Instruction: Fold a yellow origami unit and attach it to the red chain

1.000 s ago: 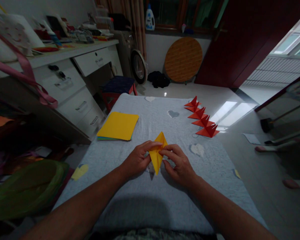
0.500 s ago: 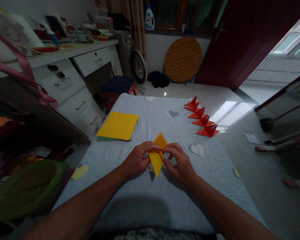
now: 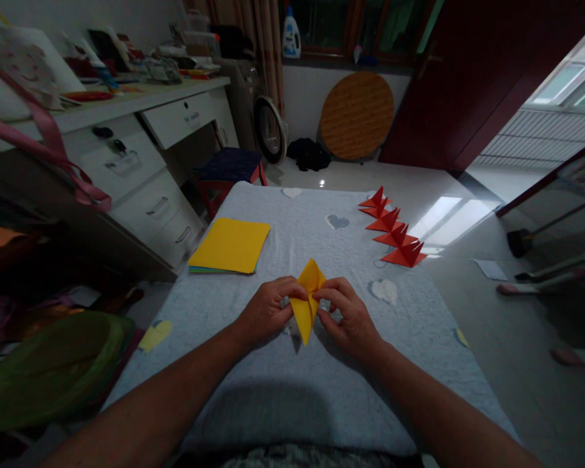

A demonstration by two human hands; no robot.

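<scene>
- The fingers (image 3: 295, 290) of the left hand (image 3: 268, 311) are nearly closed, pinching the left side of the folded yellow paper (image 3: 304, 318), with the thumb lower down near its left edge.
- The fingers (image 3: 329, 295) of the right hand (image 3: 351, 318) are bent, with the tips closed on the paper's right side near its middle and the thumb by its lower right edge; a small gap shows between thumb and forefinger.
- The folded yellow paper is between the two hands, over the near middle of the surface (image 3: 268, 403), one point toward the far side and a longer one toward the person. Creases meet at its middle.
- Beyond the left hand and to its left lies a stack of square paper (image 3: 234, 246), yellow on top, with green and blue edges showing beneath.
- At the far right, a slanting row of red folded pieces (image 3: 403, 254) stands close together, sharp tips up.
- A pale blue-grey cloth with heart shapes covers the surface.
- Past the far left corner is a stool (image 3: 230, 166) with a dark blue top; farther back, a round wooden board (image 3: 357, 116) leans against the wall.
</scene>
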